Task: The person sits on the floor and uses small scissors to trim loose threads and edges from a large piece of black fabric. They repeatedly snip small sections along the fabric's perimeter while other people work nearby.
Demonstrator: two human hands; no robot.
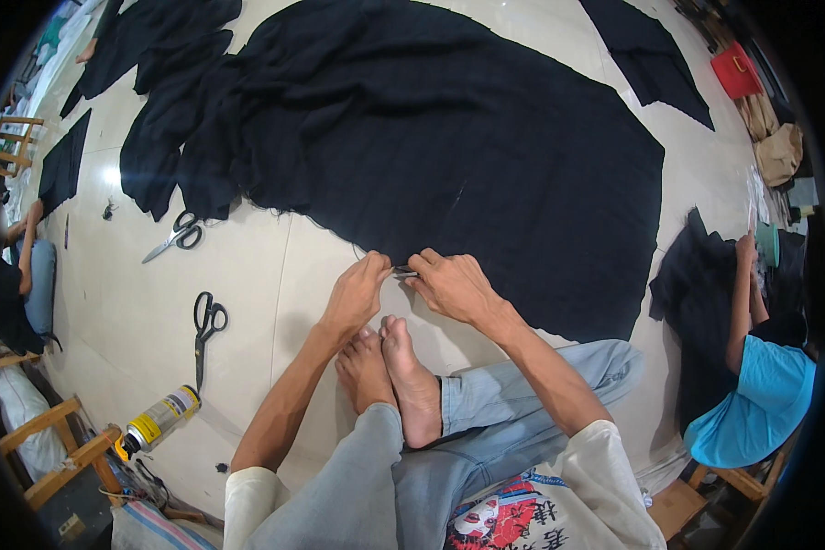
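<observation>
A large sheet of black cloth (486, 165) lies spread over the floor in front of me, wrinkled toward its left side. At its near edge my left hand (362, 289) is closed, fingertips pinching the cloth's border. My right hand (456, 289) is closed just beside it, thumb and forefinger together. From its fingertips a small dark pointed thing (402, 271) with a grey glint sticks out toward the left hand; its kind is too small to tell. Left of me lie silver-bladed scissors (176, 236) and all-black scissors (203, 335), both untouched.
My bare feet (412, 390) rest on the tiles below my hands. A yellow spray can (160, 419) lies at lower left near a wooden frame (64, 467). Co-workers sit at left (9, 275) and right (752, 394) with dark cloth. A red container (736, 71) stands far right.
</observation>
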